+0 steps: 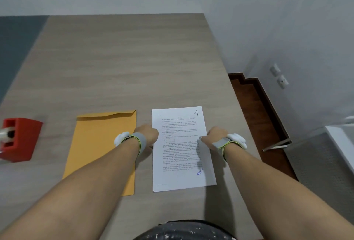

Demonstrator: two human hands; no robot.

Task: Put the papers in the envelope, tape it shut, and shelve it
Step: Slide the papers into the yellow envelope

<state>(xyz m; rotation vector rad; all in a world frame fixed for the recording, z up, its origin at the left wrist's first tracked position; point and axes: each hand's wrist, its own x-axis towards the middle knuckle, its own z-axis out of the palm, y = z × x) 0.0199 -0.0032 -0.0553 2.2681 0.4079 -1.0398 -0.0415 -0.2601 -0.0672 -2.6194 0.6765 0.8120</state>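
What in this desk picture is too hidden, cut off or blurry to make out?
Head view, all of it:
- Tape dispenser: left frame edge cuts it; the roll is blurred.
- Papers: print too small to read; sheet count unclear.
- Envelope: the left forearm covers its lower corner.
- Left hand and right hand: fingers curl under, grip unclear.
- No shelf in frame.

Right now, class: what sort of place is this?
Probably a home or small office desk: a wood-grain table holding a manila envelope, printed papers and a red tape dispenser, beside a plain wall with sockets.
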